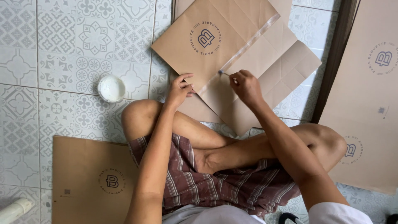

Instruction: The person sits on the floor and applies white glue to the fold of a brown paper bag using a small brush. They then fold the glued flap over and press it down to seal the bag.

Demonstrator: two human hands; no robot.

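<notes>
Right hand (245,86) brushing paper sheet (232,54) edge

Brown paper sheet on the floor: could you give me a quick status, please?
Left hand pins the brown paper sheet. Right hand holds a thin brush at its glossy glue strip. White bowl stands apart, nothing obstructing.

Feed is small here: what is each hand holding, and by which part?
Right hand pinches a thin brush by its handle end. Left hand presses the brown paper sheet at its near edge.
</notes>
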